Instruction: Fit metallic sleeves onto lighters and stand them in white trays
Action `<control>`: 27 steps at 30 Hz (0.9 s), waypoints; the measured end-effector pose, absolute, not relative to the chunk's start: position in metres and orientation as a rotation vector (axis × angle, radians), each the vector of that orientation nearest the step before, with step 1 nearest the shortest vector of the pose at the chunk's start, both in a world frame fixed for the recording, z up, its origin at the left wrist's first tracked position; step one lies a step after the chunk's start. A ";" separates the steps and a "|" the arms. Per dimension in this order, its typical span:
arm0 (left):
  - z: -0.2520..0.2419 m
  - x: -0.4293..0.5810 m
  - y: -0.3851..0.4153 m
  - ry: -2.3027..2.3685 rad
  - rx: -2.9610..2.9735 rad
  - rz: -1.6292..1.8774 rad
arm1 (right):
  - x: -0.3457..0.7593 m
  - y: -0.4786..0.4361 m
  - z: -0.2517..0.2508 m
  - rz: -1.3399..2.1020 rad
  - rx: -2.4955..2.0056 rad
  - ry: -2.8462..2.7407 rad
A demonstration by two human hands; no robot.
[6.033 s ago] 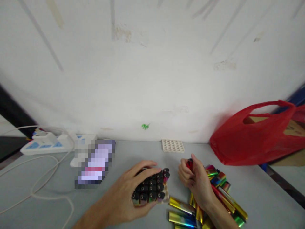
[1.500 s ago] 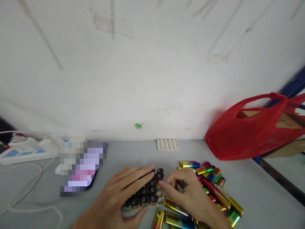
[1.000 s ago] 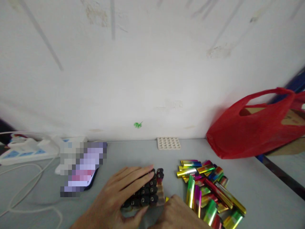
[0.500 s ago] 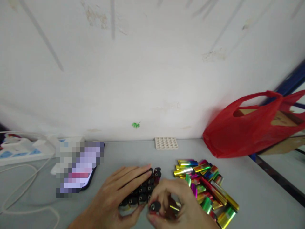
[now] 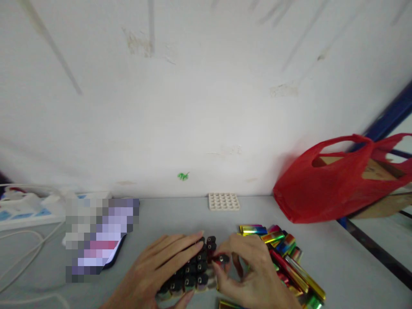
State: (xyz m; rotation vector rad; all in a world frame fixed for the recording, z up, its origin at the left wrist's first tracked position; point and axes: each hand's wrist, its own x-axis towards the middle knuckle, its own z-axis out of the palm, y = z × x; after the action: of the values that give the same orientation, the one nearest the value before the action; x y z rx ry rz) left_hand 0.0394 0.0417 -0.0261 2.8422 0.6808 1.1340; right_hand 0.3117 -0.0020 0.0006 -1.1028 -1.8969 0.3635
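Observation:
My left hand (image 5: 151,270) lies across a tight block of black-ended tubes (image 5: 189,282), fingers over the far side and thumb along the near edge. The tubes stand upright in rows, each black end showing a small pale ring. My right hand (image 5: 254,268) pinches one black-ended tube (image 5: 223,259) between thumb and fingers at the block's right side. Its lower body is mostly hidden by the fingers. Just right of that hand lies a pile of shiny metallic-coloured tubes (image 5: 298,274), partly covered by it. Another golden tube (image 5: 229,304) shows at the bottom edge.
A white tray with holes (image 5: 224,201) rests by the wall. To the right stands a red plastic bag (image 5: 315,189) with cardboard inside. At left are a blurred-out phone (image 5: 111,234), a white power strip (image 5: 28,216) and loose white cables (image 5: 38,244).
My right hand has turned and brought its tube against the block's right side. A golden tube that was within its palm no longer shows there. The view has tilted up slightly.

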 end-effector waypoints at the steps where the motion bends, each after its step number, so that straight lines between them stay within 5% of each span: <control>1: -0.025 0.039 0.042 0.687 2.847 1.134 | 0.312 -0.001 0.000 0.343 -1.092 -1.938; 19: -0.027 0.040 0.041 0.680 2.835 1.152 | 0.311 0.002 -0.011 0.700 -1.101 -1.716; 27: -0.030 0.042 0.039 0.695 2.786 1.112 | 0.344 0.008 0.012 0.821 -1.550 -2.002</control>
State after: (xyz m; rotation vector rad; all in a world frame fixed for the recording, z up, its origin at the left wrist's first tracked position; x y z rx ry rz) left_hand 0.0420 0.0391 -0.0303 2.7859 0.6952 1.1121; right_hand 0.3442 0.0082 0.0123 -1.5496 -2.0016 0.8215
